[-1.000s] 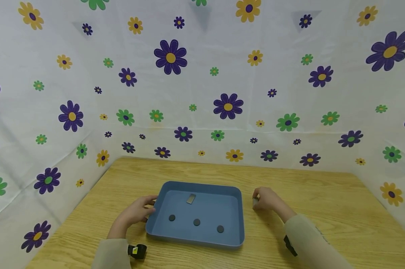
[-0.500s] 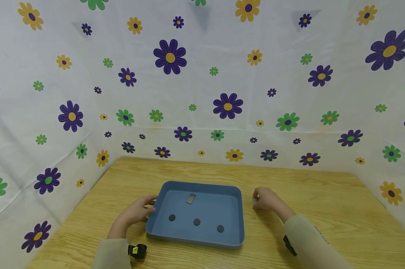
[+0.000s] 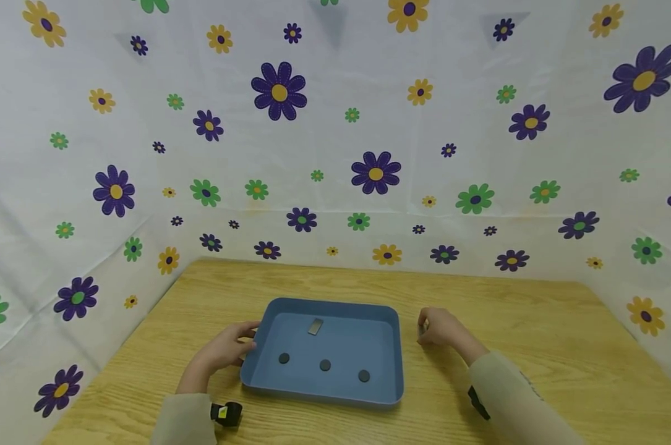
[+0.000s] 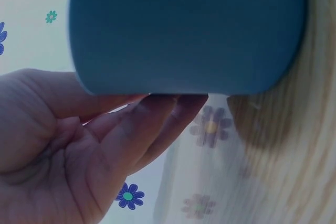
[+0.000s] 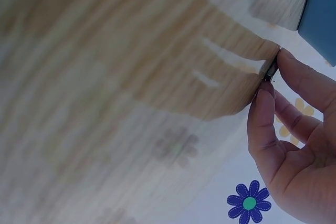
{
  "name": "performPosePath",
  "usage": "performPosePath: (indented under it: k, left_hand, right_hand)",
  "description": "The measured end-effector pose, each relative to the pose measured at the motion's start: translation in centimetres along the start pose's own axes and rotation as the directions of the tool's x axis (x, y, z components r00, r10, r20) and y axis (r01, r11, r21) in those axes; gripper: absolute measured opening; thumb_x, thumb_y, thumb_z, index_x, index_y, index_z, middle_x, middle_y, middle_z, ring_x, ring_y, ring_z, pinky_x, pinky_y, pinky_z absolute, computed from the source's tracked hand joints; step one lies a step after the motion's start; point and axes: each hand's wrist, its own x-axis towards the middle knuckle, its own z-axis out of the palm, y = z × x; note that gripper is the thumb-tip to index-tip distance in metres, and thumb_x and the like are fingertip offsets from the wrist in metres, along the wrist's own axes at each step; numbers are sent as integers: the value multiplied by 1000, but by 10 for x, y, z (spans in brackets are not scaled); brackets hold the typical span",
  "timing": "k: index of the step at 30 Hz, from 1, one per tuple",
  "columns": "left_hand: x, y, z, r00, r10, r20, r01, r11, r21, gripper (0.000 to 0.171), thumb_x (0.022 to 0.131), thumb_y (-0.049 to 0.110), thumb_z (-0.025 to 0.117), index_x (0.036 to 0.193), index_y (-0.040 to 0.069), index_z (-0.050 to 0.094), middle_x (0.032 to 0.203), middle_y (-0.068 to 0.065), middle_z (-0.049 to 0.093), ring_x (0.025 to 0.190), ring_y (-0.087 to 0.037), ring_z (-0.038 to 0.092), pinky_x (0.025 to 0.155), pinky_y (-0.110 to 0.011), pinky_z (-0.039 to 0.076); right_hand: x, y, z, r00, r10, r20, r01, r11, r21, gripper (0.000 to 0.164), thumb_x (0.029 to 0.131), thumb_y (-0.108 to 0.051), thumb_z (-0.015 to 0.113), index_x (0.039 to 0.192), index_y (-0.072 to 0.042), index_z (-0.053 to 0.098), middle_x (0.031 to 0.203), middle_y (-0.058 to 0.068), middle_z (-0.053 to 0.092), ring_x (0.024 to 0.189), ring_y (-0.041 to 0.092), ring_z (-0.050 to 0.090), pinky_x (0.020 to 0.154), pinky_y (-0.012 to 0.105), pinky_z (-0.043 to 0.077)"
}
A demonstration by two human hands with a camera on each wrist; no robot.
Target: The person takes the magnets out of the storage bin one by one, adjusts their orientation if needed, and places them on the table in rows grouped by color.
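Note:
A blue rectangular tray [image 3: 363, 337] stands on the wooden table. My left hand [image 3: 221, 351] is at the tray's left wall, its fingers and thumb touching the outside. The left wrist view shows that hand's extended fingers [image 4: 152, 124] against the tray's underside or wall; their tips are partly hidden. Right of the tray, my right hand [image 3: 442, 326] pinches a small, thin, dark grey piece [image 5: 271, 72] between thumb and fingertips, close to the tabletop. Inside the tray lie a flat grey metal rectangle [image 3: 315, 327] and three dark round discs [image 3: 325, 365].
The wooden table [image 3: 541, 346] extends behind the tray and to both sides. A white cloth [image 3: 313, 142] printed with flowers hangs around the table's back and sides. A black wrist camera [image 3: 227, 414] sits on my left sleeve near the tray's front left corner.
The head view has shifted very slightly. The piece pinched in my right hand shows at a slightly different angle. Tray, discs and left hand stay in place.

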Motion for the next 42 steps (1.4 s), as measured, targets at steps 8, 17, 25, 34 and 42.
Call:
performPosePath:
  k: [8,17,25,34,42]
  left_hand:
    - [0,0,0,1000,10,0,-10,1000,-14,44,86,-6,49,129,-3,40,118,-22,48,98,-33,53,63,-40,50]
    - [-1,1,0,1000,10,2,-10,1000,-15,44,86,-6,49,129,-3,41,118,-22,48,98,-32,53,63,-41,50]
    - [-3,4,0,1000,1,7,-1,1000,-13,44,86,-5,48,130,-2,40,118,-23,48,98,-32,52,63,-41,50]
    - [-3,4,-1,1000,-1,14,1,1000,-9,45,87,-4,49,130,-1,40,119,-22,47,99,-33,52,63,-41,50]
    - [-2,2,-1,1000,2,14,-2,1000,-10,44,87,-4,49,130,-1,41,119,-21,48,99,-32,52,63,-40,50]
  right_hand:
    - [0,0,-3,1000,-5,21,5,1000,10,33,69,-10,74,93,4,57,82,8,56,71,20,48,66,36,43]
    - [-3,1,-13,999,29,22,-30,997,73,50,76,-21,68,112,7,49,100,20,57,89,31,54,75,45,44]
    - [-7,-6,-25,999,-20,-40,24,992,121,46,79,-20,66,111,8,50,91,17,58,81,28,56,66,40,47]
    - [-5,-22,-26,996,-51,-71,59,991,119,43,79,-20,65,111,5,52,91,16,58,80,28,56,66,40,47]
    - [2,-40,-27,993,-93,-79,103,987,127,39,80,-21,64,109,3,54,92,14,58,81,28,56,67,40,46]
